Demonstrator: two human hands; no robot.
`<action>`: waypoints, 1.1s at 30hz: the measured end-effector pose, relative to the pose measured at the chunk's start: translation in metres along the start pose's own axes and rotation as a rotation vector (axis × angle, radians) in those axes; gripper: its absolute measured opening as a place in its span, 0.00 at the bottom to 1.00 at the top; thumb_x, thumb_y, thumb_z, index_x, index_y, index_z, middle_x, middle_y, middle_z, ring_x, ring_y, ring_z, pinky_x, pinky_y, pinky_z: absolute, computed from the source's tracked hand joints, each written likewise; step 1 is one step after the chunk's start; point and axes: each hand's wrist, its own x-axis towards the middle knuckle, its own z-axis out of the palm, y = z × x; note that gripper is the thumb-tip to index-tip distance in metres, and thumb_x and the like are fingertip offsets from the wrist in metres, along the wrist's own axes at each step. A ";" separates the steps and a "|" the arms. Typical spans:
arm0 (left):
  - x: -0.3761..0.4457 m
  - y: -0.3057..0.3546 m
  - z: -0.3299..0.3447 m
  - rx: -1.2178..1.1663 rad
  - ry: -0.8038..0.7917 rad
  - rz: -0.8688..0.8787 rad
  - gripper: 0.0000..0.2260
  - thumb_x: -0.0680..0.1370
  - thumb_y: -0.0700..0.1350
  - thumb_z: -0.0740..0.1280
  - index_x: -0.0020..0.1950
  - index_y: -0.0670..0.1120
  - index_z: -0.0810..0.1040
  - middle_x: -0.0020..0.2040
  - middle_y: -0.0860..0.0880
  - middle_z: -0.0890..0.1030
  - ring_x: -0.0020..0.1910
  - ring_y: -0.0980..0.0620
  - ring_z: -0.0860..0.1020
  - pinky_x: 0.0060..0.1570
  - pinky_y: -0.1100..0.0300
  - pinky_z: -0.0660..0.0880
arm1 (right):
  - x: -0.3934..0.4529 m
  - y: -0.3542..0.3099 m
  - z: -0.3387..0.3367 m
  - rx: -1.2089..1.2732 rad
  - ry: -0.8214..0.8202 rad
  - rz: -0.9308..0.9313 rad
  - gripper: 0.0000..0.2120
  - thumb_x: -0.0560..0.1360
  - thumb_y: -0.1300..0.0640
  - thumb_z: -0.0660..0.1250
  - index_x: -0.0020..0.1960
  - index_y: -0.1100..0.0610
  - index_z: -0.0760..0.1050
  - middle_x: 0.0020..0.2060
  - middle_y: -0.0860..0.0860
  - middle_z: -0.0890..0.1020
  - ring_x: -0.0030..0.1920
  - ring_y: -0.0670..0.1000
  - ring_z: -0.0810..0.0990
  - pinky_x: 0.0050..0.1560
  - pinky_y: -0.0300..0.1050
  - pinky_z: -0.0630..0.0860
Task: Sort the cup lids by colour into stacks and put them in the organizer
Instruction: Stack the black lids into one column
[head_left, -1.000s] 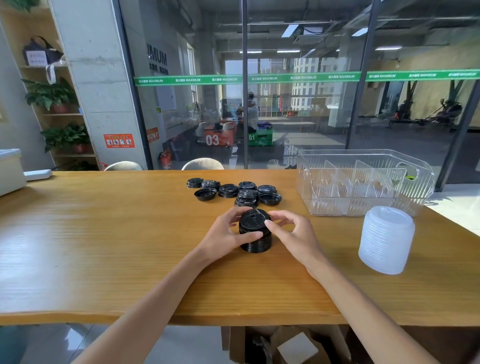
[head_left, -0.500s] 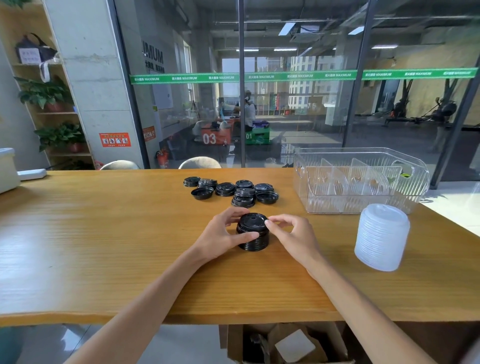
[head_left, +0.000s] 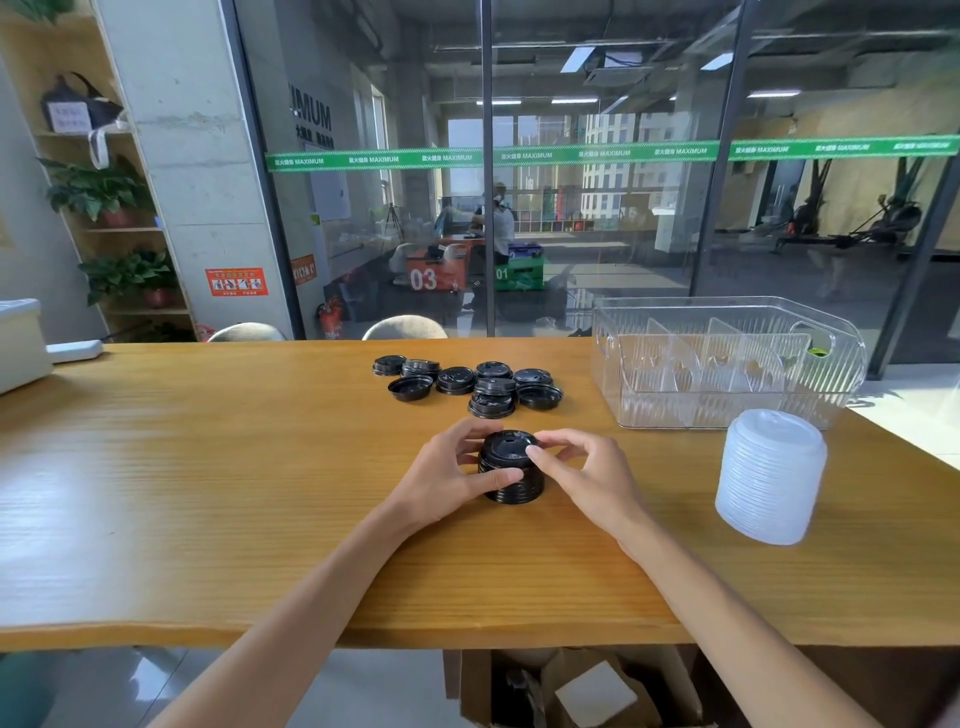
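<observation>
A short stack of black cup lids (head_left: 511, 467) stands on the wooden table (head_left: 208, 493) in the middle. My left hand (head_left: 447, 473) grips its left side, thumb across the front. My right hand (head_left: 582, 475) pinches the top lid's right rim with thumb and fingers. Behind the stack lie several loose black lids (head_left: 470, 382), some upside down. A tall stack of translucent white lids (head_left: 769, 475) stands at the right. The clear plastic organizer (head_left: 727, 410) with dividers sits at the back right, and nothing shows inside it.
A white box (head_left: 21, 343) and a white power strip (head_left: 75, 351) sit at the table's far left. Two chair backs (head_left: 405, 327) rise behind the far edge, before a glass wall. An open cardboard box (head_left: 571, 686) lies under the table.
Both hands stay on the black stack. The right fingers have shifted slightly on the top lid. The view has moved a little.
</observation>
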 end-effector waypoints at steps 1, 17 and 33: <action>0.000 0.000 0.000 -0.006 0.000 -0.009 0.32 0.72 0.58 0.84 0.72 0.54 0.78 0.66 0.57 0.84 0.67 0.59 0.81 0.71 0.49 0.77 | 0.000 0.000 0.000 -0.004 -0.002 -0.002 0.14 0.78 0.44 0.76 0.60 0.47 0.86 0.53 0.37 0.87 0.53 0.36 0.81 0.51 0.31 0.73; -0.004 0.005 -0.005 -0.006 -0.079 -0.054 0.31 0.76 0.61 0.79 0.77 0.54 0.76 0.70 0.58 0.81 0.71 0.59 0.77 0.75 0.53 0.74 | 0.003 0.010 -0.001 -0.041 -0.067 -0.010 0.17 0.78 0.42 0.76 0.62 0.50 0.86 0.54 0.39 0.86 0.53 0.39 0.83 0.55 0.37 0.76; 0.001 -0.001 -0.010 0.076 -0.087 -0.001 0.28 0.79 0.58 0.77 0.77 0.50 0.78 0.69 0.58 0.83 0.69 0.65 0.78 0.72 0.62 0.72 | 0.003 0.007 -0.011 -0.102 -0.238 -0.029 0.28 0.76 0.46 0.80 0.73 0.52 0.80 0.61 0.40 0.82 0.56 0.48 0.81 0.63 0.45 0.78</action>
